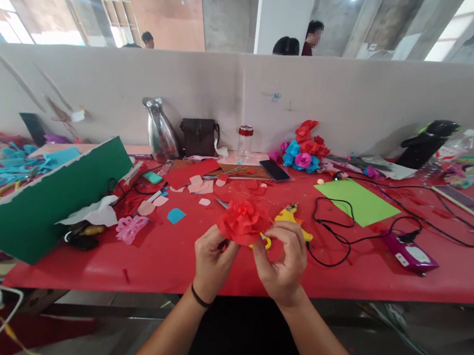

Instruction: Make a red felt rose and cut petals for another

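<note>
A red paper flower (244, 220) with layered petals is held up over the red table (169, 251). My left hand (215, 262) grips it from below, its fingers closed under the bloom, and the flower's base is hidden. On the other side, my right hand (282, 262) pinches the flower's right edge between thumb and fingers. Just behind my right hand lies a yellow glue gun (288, 213). The yellow handle of scissors (266, 243) shows partly behind the flower. Pink and white paper petals (201, 185) and a blue piece (176, 216) lie to the left.
A green board (58, 201) stands at the left. Behind are a steel jug (160, 130), a brown bag (199, 137), a jar (244, 145), a phone (275, 171) and paper flowers (304, 153). Green paper (356, 202), black cables and a purple power box (409, 254) lie right.
</note>
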Tool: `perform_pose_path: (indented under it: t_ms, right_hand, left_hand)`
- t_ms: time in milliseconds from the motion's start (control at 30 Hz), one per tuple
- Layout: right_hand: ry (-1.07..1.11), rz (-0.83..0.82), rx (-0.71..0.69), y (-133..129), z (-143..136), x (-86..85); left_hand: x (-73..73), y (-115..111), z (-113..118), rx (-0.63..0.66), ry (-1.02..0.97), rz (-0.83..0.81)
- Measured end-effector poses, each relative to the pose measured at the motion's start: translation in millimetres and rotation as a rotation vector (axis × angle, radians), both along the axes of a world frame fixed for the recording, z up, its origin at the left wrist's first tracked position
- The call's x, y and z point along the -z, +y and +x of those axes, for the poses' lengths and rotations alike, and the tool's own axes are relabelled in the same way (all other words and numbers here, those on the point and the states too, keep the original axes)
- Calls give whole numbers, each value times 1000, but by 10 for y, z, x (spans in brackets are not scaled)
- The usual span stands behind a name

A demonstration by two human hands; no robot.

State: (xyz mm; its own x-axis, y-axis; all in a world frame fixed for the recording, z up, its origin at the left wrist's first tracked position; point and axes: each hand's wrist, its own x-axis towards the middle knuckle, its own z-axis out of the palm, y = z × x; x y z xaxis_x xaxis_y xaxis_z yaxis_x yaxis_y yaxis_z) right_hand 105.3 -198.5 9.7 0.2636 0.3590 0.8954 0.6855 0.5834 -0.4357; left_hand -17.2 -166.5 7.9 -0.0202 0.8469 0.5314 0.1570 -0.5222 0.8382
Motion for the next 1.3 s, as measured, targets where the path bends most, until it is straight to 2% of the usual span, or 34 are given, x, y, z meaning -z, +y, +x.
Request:
perform_pose_path:
  t_ms: [67, 167, 300, 500, 633, 733, 933, 1100, 1200, 1300]
  right_hand:
    - [126, -98, -58, 26, 10, 54]
    - [283, -284, -226, 131, 30, 122]
    - [362, -432, -417, 363, 60, 160]
    - [506, -515, -437, 771, 196, 111]
    - [477, -484, -539, 1023, 287, 1]
    - [345, -435, -595, 1218, 330, -64]
    - [111, -296, -430, 1571, 425, 10]
    - [143, -322, -356, 1560, 491, 118]
    - [217, -404, -395, 1491, 487, 122]
    - [404, -486, -475, 1463, 439, 98]
  left_hand:
    - [37, 80, -29, -16, 11, 50]
    - [76, 213, -57, -10, 10, 94]
    - [80, 394, -14, 68, -27, 94]
    - [47, 783, 148, 236, -255, -223]
    - [19, 1080, 221, 346, -352, -295]
    - [15, 1282, 280, 351, -328, -255]
    - [98, 1626, 395, 263, -155, -108]
    - [158, 1644, 382, 156, 54, -55]
    - [124, 1550, 346, 149, 126, -14]
    - [84, 1477, 314, 135, 194, 17]
